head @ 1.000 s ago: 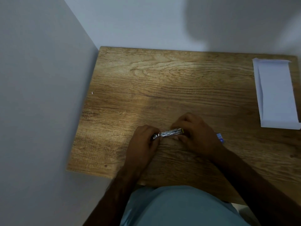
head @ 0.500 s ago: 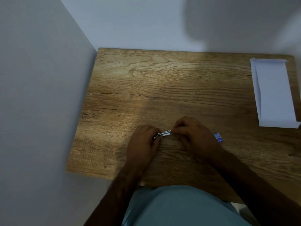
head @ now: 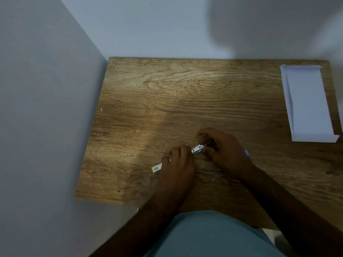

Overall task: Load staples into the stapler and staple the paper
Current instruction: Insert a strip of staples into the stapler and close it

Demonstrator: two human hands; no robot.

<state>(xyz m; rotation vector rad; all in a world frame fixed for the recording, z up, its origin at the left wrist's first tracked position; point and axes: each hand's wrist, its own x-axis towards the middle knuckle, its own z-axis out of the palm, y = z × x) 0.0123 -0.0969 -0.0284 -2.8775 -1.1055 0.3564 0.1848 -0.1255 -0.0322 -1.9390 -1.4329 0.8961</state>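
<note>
A small metal stapler (head: 198,149) lies on the wooden table (head: 167,101) between my two hands. My left hand (head: 179,160) presses down on its left part, and a yellow-green and white end piece (head: 156,168) sticks out to the left from under that hand. My right hand (head: 222,151) pinches the stapler's right end with thumb and fingers. A folded stack of white paper (head: 310,102) rests at the table's far right edge, well away from both hands. No loose staples can be made out.
A small blue object (head: 247,153) peeks out behind my right hand. Grey walls close in at the left and the back. The table's near edge runs just above my lap in teal clothing (head: 213,236).
The yellow-green end piece now sticks out to the left of my left hand, where nothing showed before. My hands have spread slightly apart along the stapler.
</note>
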